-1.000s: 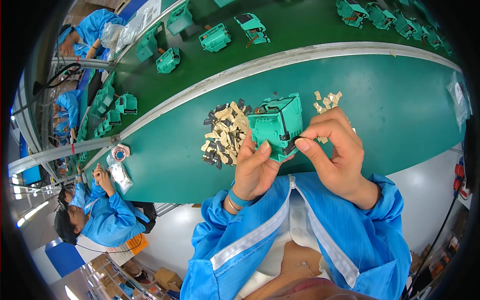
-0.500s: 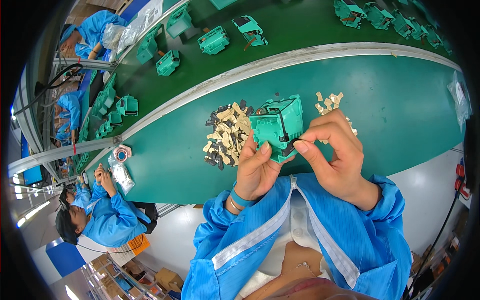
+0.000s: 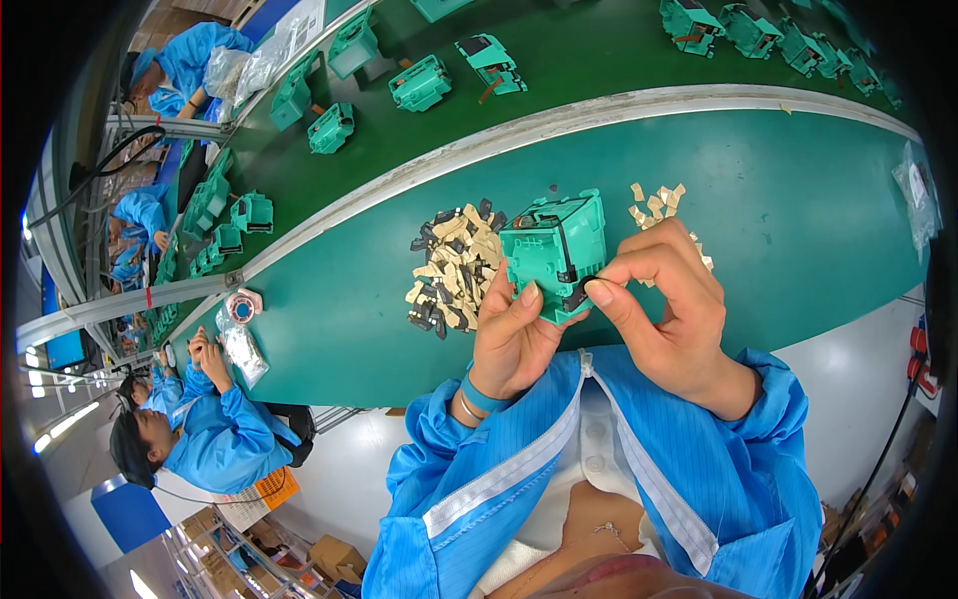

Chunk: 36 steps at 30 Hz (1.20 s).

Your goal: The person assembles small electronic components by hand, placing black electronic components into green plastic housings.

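Observation:
My left hand [image 3: 517, 334] is closed around the lower left side of a green plastic housing [image 3: 534, 262], held tilted above the table. A black strip [image 3: 564, 240] runs down the face of the housing. At its lower right corner, my right hand [image 3: 669, 299] pinches a small black part [image 3: 581, 294] between thumb and forefinger, against the housing. Left of the housing lies a heap of small cream and black pieces [image 3: 454, 268]. Several loose cream pieces [image 3: 656, 205] lie beyond my right hand, which partly covers them.
A metal rail [image 3: 439, 165] divides my green table [image 3: 798, 200] from a conveyor belt [image 3: 599, 60] carrying several green housings [image 3: 421, 84]. A tape roll [image 3: 242, 306] and a plastic bag [image 3: 242, 351] lie at the left, near a seated co-worker [image 3: 215, 429]. Another bag [image 3: 916, 200] lies far right.
The housings on the belt have shifted slightly to the left. Both my hands and the housing they hold stay almost still.

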Motion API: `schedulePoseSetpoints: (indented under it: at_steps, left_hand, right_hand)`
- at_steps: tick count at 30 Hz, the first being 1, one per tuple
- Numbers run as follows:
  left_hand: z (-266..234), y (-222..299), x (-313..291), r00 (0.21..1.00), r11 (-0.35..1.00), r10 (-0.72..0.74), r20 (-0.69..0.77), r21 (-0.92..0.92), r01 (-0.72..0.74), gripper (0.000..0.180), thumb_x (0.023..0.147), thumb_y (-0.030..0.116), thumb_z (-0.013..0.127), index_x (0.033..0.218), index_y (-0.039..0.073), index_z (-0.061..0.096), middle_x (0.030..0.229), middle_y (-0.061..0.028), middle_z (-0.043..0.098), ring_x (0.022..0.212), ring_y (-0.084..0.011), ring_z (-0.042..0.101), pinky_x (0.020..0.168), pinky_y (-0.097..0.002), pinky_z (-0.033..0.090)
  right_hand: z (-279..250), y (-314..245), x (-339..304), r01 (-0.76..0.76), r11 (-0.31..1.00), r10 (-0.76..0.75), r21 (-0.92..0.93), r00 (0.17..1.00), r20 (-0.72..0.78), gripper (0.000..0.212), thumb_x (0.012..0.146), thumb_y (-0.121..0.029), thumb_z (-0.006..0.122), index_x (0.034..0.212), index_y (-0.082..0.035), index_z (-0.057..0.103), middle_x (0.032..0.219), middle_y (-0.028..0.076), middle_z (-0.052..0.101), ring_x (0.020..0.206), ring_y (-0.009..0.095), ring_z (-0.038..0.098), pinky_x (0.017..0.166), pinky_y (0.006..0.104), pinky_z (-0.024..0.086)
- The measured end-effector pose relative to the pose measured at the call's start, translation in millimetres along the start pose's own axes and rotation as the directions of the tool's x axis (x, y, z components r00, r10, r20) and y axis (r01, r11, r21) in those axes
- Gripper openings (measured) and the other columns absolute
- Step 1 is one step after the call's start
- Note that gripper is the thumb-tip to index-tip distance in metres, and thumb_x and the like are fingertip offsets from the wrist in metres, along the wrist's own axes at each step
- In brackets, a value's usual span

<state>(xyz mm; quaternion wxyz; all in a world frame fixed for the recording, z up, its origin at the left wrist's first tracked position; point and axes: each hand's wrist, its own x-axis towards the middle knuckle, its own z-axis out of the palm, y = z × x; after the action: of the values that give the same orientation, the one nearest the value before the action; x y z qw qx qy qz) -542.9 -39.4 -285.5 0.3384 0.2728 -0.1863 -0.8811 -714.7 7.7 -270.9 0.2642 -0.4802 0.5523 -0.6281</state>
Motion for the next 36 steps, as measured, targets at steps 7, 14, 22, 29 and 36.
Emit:
schedulePoseSetpoints:
  at_steps: [7, 14, 22, 29, 36]
  left_hand:
    - [3.2, -5.7, 3.9, 1.000, 1.000, 0.010, -0.016, 0.024, -0.009, 0.049, 0.095, 0.010, 0.052, 0.139, 0.005, 0.031, 0.130, -0.0162, 0.052, 0.118, -0.0286, 0.055, 0.098, -0.0472, 0.049]
    - [-3.1, -11.6, 6.8, 0.993, 0.997, -0.016, 0.121, -0.068, 0.024, 0.050, 0.096, 0.010, 0.050, 0.140, 0.003, 0.028, 0.130, -0.0193, 0.051, 0.112, -0.0356, 0.059, 0.092, -0.0443, 0.054]
    - [-5.7, -12.8, 6.2, 1.000, 0.999, 0.023, 0.018, 0.041, -0.024, 0.051, 0.095, 0.008, 0.053, 0.139, 0.003, 0.029, 0.130, -0.0171, 0.051, 0.113, -0.0301, 0.058, 0.094, -0.0425, 0.052]
    - [1.3, 11.7, 11.0, 0.945, 0.658, 0.324, -0.043, 0.728, -0.193, 0.080, 0.084, 0.011, 0.071, 0.147, 0.004, 0.022, 0.130, -0.0126, 0.045, 0.122, -0.0231, 0.046, 0.100, -0.0366, 0.043]
    - [-20.8, 12.1, 3.3, 0.940, -0.563, 0.105, 0.324, 0.799, -0.212, 0.030, 0.065, 0.011, 0.078, 0.093, 0.009, 0.069, 0.106, -0.0070, 0.057, 0.098, -0.0298, 0.050, 0.085, -0.0392, 0.043]
  right_hand:
    - [-6.1, -0.9, -1.8, -0.174, 0.981, 0.174, 0.085, 0.985, 0.012, 0.016, 0.077, -0.002, 0.073, 0.090, -0.002, 0.063, 0.079, 0.005, 0.058, 0.073, 0.014, 0.053, 0.062, 0.0248, 0.042]
    - [-14.6, 8.8, 0.8, -0.562, 0.659, 0.594, 0.499, 0.797, 0.113, 0.015, 0.090, -0.014, 0.064, 0.097, 0.000, 0.062, 0.077, -0.001, 0.052, 0.068, 0.005, 0.048, 0.059, 0.0195, 0.038]
    - [-15.4, 36.6, -4.0, -0.567, 0.743, 0.488, 0.356, 0.823, 0.291, 0.026, 0.085, -0.015, 0.070, 0.104, 0.003, 0.064, 0.088, 0.004, 0.062, 0.071, 0.009, 0.053, 0.062, 0.0231, 0.043]
    - [-13.2, 61.8, 38.0, -0.720, 0.642, 0.628, 0.262, 0.690, 0.359, 0.055, 0.086, -0.021, 0.069, 0.131, 0.004, 0.047, 0.092, 0.009, 0.065, 0.075, 0.012, 0.061, 0.068, 0.0258, 0.050]
    - [-38.3, 253.3, 161.0, -0.559, 0.804, 0.554, 0.201, 0.828, 0.088, 0.058, 0.087, -0.029, 0.070, 0.126, 0.008, 0.050, 0.095, 0.007, 0.063, 0.082, 0.012, 0.061, 0.077, 0.0239, 0.049]
